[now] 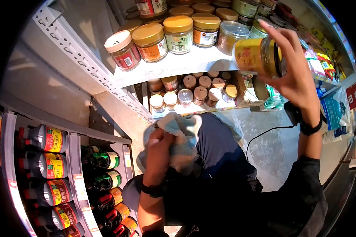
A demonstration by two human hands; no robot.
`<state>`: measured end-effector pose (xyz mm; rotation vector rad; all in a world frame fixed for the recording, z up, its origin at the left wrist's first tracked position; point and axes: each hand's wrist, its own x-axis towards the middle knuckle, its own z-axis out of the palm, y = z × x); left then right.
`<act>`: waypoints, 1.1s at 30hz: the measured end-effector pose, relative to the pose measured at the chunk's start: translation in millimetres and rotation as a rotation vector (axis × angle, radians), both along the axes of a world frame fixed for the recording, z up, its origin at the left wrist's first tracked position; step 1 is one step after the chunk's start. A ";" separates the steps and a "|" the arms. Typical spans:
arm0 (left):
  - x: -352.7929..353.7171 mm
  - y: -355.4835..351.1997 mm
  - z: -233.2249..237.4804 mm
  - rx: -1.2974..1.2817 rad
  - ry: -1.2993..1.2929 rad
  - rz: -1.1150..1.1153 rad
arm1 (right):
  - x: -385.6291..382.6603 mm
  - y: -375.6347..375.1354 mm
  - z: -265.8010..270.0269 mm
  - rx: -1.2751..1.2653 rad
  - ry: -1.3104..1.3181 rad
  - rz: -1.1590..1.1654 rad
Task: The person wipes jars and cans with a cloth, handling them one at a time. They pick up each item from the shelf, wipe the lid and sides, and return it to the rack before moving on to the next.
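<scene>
My right hand point(298, 75) grips a jar point(252, 57) with a yellow label and a dark end, tipped on its side in front of the upper shelf point(174, 69). Fingers and thumb span the jar's dark end. Lower down, over my lap, my left hand point(159, 148) is closed on a pale grey-blue cloth point(182, 130), bunched and hanging loosely. Closest to the held jar on the shelf stands a jar with a clear silvery lid point(233, 35). Left of it are gold-lidded jars, among them one with a green label point(178, 37) and one with an orange label point(150, 43).
The lower shelf holds small lidded jars point(200, 94) and an open carton point(247, 89). Dark sauce bottles point(53, 166) line racks at the left. Packaged goods point(326, 65) sit at the right. A black cable point(261, 136) runs across the floor beside my knee.
</scene>
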<state>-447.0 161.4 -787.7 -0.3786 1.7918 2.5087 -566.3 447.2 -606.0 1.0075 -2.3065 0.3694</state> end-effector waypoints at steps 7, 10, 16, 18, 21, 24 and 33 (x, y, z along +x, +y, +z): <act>-5.0 28.5 7.4 0.372 0.063 0.060 | 29.7 -54.5 -31.0 0.156 -0.325 0.476; 0.9 29.2 10.6 0.618 -0.023 0.025 | 28.6 -80.2 -62.6 0.147 -0.313 0.652; 9.0 20.6 16.5 0.831 -0.030 0.062 | 24.5 -98.0 -95.9 -0.130 -0.432 0.738; 15.4 18.5 12.0 0.934 0.037 0.032 | 25.9 -103.0 -102.1 -0.283 -0.419 0.794; 24.2 16.8 0.5 0.803 0.007 0.114 | 28.6 -113.9 -106.4 -0.413 -0.426 0.794; 32.0 23.0 -2.9 0.552 0.035 0.127 | 31.8 -127.5 -123.4 -0.659 -0.640 0.847; 15.3 10.8 11.9 0.707 0.038 0.251 | 26.5 -147.2 -124.0 -0.714 -0.621 0.704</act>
